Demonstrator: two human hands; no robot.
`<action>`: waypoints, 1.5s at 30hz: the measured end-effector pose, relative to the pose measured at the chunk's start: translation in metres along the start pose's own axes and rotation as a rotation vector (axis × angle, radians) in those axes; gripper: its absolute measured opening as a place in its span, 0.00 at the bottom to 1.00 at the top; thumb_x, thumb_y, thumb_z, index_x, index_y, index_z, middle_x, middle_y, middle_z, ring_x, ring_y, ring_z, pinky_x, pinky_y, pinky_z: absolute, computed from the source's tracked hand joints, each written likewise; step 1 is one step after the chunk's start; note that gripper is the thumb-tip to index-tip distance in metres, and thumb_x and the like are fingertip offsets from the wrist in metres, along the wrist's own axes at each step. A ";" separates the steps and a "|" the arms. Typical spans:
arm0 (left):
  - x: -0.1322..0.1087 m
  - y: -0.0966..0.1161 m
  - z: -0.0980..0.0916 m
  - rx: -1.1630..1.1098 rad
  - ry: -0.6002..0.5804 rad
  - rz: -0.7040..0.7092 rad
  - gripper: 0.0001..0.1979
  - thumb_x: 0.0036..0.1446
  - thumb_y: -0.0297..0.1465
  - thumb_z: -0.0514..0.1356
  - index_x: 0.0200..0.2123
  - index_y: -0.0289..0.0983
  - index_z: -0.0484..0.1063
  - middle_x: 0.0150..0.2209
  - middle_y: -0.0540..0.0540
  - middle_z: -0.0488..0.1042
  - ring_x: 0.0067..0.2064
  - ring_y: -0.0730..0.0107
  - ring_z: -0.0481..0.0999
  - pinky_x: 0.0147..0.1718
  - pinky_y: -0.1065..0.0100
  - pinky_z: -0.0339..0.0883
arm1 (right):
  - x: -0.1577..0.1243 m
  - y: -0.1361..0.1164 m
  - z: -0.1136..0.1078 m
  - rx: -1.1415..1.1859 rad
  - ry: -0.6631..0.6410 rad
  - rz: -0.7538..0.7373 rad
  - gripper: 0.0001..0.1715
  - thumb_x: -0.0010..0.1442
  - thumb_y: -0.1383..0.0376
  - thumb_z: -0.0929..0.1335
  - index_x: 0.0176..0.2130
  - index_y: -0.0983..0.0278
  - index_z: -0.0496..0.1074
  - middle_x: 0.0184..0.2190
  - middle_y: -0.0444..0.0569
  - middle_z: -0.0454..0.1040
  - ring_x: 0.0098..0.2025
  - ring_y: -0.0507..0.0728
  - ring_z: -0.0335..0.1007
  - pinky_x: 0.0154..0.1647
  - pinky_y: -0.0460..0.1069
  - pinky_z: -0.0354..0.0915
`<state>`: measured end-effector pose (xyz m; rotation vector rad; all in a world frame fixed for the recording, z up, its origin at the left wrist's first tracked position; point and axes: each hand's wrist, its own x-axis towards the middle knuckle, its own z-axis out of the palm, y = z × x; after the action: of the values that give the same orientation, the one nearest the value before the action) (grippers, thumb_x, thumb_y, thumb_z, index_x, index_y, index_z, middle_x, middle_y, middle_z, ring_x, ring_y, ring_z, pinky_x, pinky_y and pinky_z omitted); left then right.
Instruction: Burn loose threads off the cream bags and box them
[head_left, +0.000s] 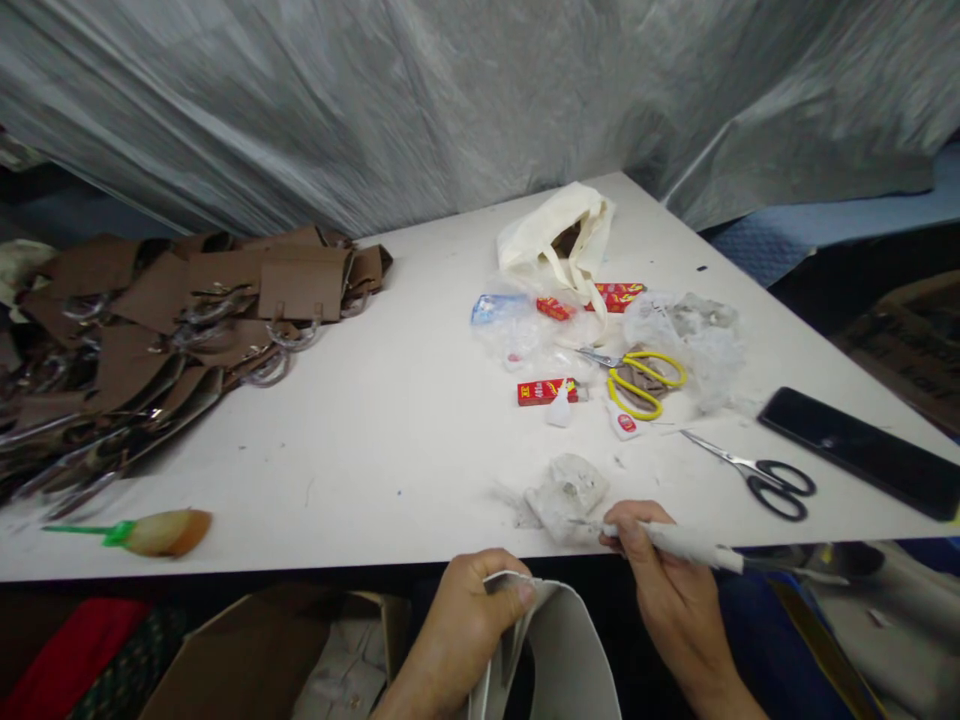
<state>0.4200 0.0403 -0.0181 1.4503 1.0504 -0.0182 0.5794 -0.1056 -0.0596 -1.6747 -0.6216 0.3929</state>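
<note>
Small workshop, prob. bag-making, by the looks. Evidence: big pile of near-identical brown bags (304,285) w/ handles in clear wrap at table's (360,430) L end, i.e. batch qty. Tools out: yellow-handled scissors (625,361) R of centre, black-handled scissors (750,468) nr R edge, green-nozzle squeeze bottle (165,533) by front edge, L. Grey plastic sheeting (420,100) hung behind far edge; cardboard box (240,640) w/ pale pcs (345,665) below front edge.
</note>
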 end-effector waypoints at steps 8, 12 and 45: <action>0.014 -0.010 -0.013 -0.253 -0.047 -0.072 0.15 0.42 0.39 0.73 0.29 0.34 0.79 0.23 0.47 0.77 0.26 0.67 0.72 0.30 0.66 0.62 | 0.010 -0.011 0.009 -0.137 -0.077 -0.236 0.11 0.74 0.61 0.65 0.40 0.60 0.74 0.33 0.47 0.77 0.37 0.58 0.73 0.40 0.50 0.68; 0.018 -0.012 -0.014 -0.308 -0.057 -0.071 0.16 0.40 0.39 0.74 0.28 0.34 0.79 0.23 0.47 0.77 0.25 0.68 0.72 0.29 0.67 0.61 | 0.016 -0.011 0.011 -0.202 -0.175 -0.303 0.11 0.75 0.62 0.64 0.41 0.61 0.74 0.35 0.50 0.77 0.38 0.59 0.74 0.42 0.52 0.67; 0.011 -0.011 -0.009 -0.521 -0.125 -0.064 0.20 0.40 0.41 0.77 0.28 0.34 0.76 0.25 0.48 0.76 0.28 0.69 0.71 0.32 0.68 0.61 | -0.009 -0.017 0.029 0.171 -0.374 0.044 0.19 0.75 0.54 0.63 0.37 0.61 0.74 0.31 0.44 0.74 0.36 0.55 0.72 0.41 0.48 0.66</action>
<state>0.4144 0.0515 -0.0309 0.9315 0.9133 0.1102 0.5527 -0.0863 -0.0491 -1.4632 -0.8018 0.7803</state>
